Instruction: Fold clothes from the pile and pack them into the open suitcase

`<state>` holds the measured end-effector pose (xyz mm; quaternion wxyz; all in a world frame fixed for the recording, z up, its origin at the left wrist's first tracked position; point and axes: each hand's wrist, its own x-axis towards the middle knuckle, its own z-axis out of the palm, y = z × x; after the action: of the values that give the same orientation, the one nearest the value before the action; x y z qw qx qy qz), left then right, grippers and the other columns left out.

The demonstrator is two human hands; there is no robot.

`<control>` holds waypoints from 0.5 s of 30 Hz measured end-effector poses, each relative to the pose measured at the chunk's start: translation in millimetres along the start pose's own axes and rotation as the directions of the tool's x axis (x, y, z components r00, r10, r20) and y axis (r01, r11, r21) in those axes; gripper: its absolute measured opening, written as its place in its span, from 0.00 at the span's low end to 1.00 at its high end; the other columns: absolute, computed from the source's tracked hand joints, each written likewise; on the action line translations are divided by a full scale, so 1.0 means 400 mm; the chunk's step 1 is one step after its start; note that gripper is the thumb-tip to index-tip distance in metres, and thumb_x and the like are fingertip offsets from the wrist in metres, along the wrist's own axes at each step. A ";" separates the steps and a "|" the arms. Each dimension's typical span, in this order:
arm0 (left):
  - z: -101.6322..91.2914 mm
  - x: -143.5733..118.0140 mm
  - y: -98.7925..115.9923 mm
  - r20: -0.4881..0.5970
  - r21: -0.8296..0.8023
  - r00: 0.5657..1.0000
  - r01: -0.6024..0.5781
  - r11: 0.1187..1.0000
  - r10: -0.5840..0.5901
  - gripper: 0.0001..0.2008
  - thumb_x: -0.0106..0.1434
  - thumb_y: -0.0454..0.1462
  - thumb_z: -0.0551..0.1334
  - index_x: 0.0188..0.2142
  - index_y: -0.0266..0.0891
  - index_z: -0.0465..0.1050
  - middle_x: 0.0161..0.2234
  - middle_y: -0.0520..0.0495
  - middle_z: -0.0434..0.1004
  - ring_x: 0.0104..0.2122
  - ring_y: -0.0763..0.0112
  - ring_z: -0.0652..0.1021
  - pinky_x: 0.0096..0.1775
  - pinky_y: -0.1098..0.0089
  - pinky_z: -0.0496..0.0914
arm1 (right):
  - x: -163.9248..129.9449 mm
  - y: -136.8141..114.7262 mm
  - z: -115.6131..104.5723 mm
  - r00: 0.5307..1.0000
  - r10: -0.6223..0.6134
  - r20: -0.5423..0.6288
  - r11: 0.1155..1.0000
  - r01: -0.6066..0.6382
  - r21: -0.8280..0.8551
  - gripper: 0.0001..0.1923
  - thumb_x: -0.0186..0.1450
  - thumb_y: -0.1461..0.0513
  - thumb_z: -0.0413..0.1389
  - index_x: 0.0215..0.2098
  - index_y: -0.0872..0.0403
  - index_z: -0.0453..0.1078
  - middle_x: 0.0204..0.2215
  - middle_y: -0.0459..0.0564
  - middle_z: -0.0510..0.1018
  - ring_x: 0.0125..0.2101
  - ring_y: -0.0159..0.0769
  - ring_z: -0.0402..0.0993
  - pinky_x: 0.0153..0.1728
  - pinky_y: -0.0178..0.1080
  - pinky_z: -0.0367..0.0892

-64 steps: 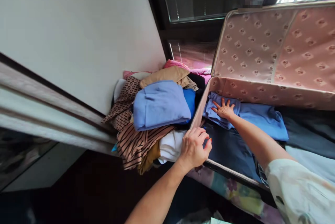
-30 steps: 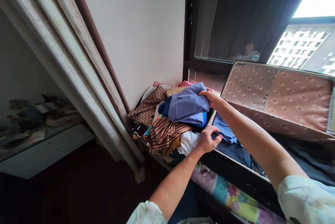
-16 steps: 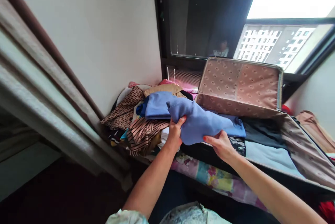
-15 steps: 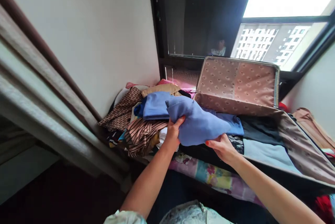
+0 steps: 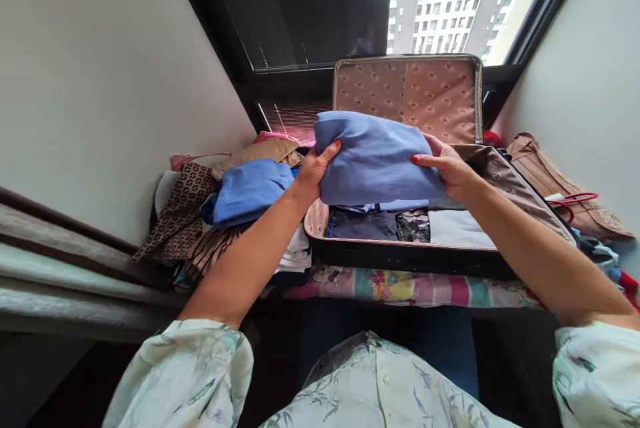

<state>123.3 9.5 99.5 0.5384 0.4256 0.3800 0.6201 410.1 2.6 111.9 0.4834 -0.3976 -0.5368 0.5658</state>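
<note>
A folded blue garment (image 5: 375, 158) is stretched between my two hands, held up over the open suitcase (image 5: 363, 241). My left hand (image 5: 316, 167) grips its left edge, thumb on top. At the right edge my right hand (image 5: 445, 165) pinches it, thumb on the front and fingers behind. Below, the suitcase holds folded clothes: a dark piece (image 5: 363, 225), a black lacy piece (image 5: 413, 225) and a light grey piece (image 5: 457, 228). The blue garment hides part of the suitcase's inside.
Left of the suitcase lies a clothes pile with another blue garment (image 5: 250, 191) and a brown patterned cloth (image 5: 185, 205). The patterned suitcase lid (image 5: 407, 88) leans by the window. A pinkish bag (image 5: 545, 175) lies right. Beneath is a colourful quilt (image 5: 390, 286); a curtain (image 5: 75, 281) hangs left.
The blue garment has moved from beside the pile to over the suitcase and is now spread flatter, its edges squarer. The view has swung right and down.
</note>
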 end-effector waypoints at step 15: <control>0.072 -0.006 -0.585 -0.073 0.414 0.583 0.755 0.508 -0.809 0.26 0.45 0.35 0.81 0.39 0.42 0.71 0.33 0.47 0.79 0.40 0.51 0.83 0.43 0.51 0.78 | -0.045 0.474 -0.274 0.713 0.651 -0.259 0.552 -0.680 -0.483 0.31 0.43 0.74 0.69 0.44 0.55 0.69 0.28 0.42 0.76 0.33 0.37 0.74 0.35 0.38 0.67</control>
<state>231.2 38.3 -108.4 0.6836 0.3477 0.6136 0.1880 497.2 17.8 -89.1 0.1120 -0.7048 -0.4716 0.5180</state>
